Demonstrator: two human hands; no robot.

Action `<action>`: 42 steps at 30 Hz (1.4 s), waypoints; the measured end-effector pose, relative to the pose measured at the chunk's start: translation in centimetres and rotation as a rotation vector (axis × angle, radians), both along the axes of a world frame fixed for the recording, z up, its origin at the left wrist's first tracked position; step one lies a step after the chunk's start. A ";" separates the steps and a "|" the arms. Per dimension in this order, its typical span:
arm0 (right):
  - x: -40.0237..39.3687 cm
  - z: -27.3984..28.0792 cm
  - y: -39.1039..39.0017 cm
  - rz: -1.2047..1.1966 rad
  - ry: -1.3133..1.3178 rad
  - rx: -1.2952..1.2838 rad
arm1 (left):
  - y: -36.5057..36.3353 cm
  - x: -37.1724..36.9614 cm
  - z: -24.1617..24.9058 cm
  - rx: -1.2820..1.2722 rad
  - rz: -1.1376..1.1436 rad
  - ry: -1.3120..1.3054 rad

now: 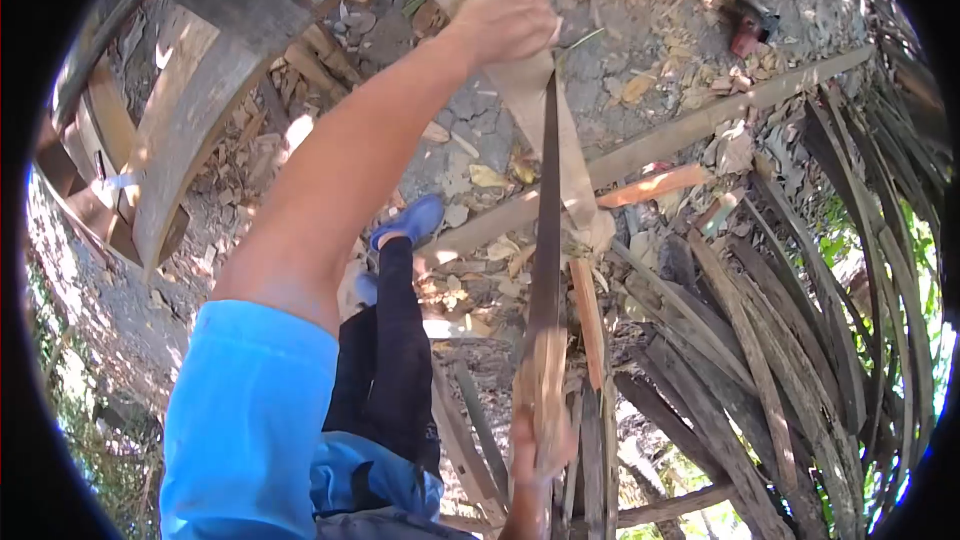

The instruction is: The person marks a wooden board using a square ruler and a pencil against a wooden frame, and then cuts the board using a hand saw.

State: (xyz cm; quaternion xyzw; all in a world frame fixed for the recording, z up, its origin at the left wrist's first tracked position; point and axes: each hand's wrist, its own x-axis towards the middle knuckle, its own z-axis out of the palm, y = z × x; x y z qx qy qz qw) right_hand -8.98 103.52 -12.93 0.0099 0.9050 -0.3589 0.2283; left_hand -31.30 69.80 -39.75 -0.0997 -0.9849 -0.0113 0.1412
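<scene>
My left hand [510, 18] is closed at the right edge of a pale wooden board [535, 105], its fingers curled down over the side. The board slants from the top of the view toward the middle. My right hand [542, 445], low in the view and slightly blurred, wraps round the wooden handle [549, 365] of a long tool. Its straight dark blade [549, 220] tapers away from the handle and meets the board's edge just below my left hand. I cannot tell whether my left fingers also touch the blade.
A long beam [690, 135] lies across the ground under the board. Rough wooden strips [740, 370] are piled at the right. Curved planks [190, 150] stand at the left. A red and black object [745, 32] rests at the upper right. A blue shoe [412, 220] shows among wood chips.
</scene>
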 end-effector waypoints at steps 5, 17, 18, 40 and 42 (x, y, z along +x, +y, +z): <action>-14.1 -19.2 -9.8 0.096 0.020 -0.085 | 0.2 0.2 0.5 -0.092 0.030 -0.062; -2.9 -4.9 -1.5 0.164 -0.097 0.301 | -0.3 0.0 -0.5 -0.048 -0.004 -0.013; -5.7 -10.3 -3.4 0.193 -0.039 0.309 | -0.4 0.2 -0.2 -0.070 0.009 -0.038; -10.0 -15.9 -6.0 0.094 0.052 -0.093 | -0.3 -0.2 -1.6 0.028 -0.026 0.003; -2.1 -8.2 0.5 0.166 0.057 0.144 | 0.0 -0.2 -0.8 -0.022 0.004 -0.026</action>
